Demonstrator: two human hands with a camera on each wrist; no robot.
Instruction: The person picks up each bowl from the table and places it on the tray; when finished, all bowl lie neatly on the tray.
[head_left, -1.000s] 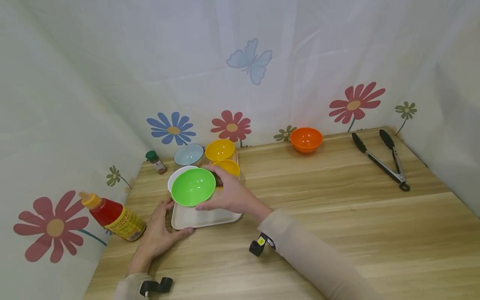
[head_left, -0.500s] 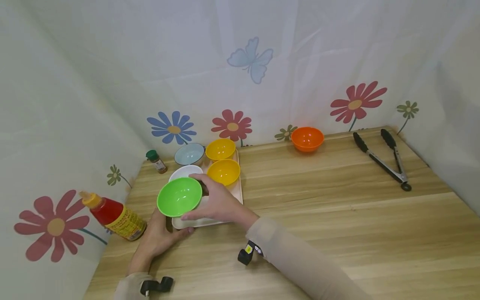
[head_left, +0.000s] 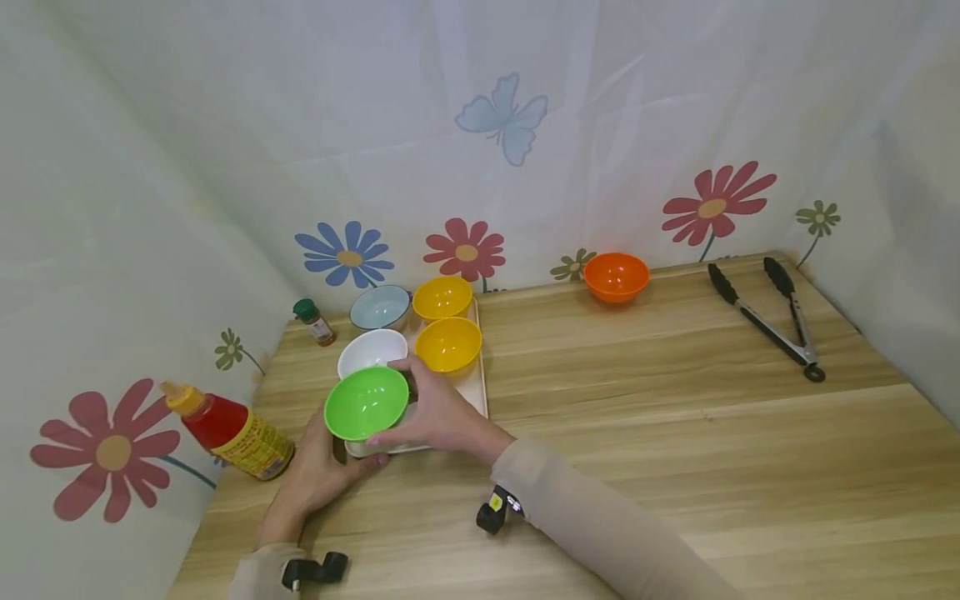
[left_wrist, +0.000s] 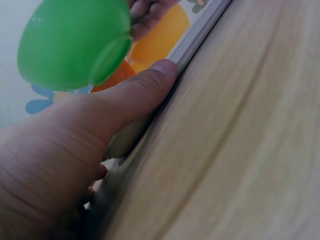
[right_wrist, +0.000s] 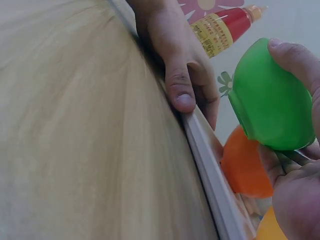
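Observation:
My right hand (head_left: 438, 412) pinches the rim and underside of a green bowl (head_left: 366, 403), tilted above the front left part of a pale tray (head_left: 475, 393). In the right wrist view, the green bowl (right_wrist: 270, 100) hangs clear of the tray, thumb at its rim and fingers beneath. My left hand (head_left: 315, 467) holds the tray's front left corner, its thumb (left_wrist: 145, 85) along the front edge; the bowl partly hides its fingers in the head view. On the tray stand a white bowl (head_left: 372, 352), a light blue bowl (head_left: 380, 308) and two yellow bowls (head_left: 448, 346).
A sauce bottle (head_left: 236, 433) with a red body stands left of my left hand. Behind it is a small green-capped spice jar (head_left: 313, 322). Along the back of the wooden table (head_left: 600, 400) are an orange bowl (head_left: 617, 278) and, farther right, tongs (head_left: 772, 329) lying spread.
My right hand has brought the green bowl nearer and lower, first leftward, then slightly back right, uncovering the white and front yellow bowls. The left hand has stayed at the tray corner.

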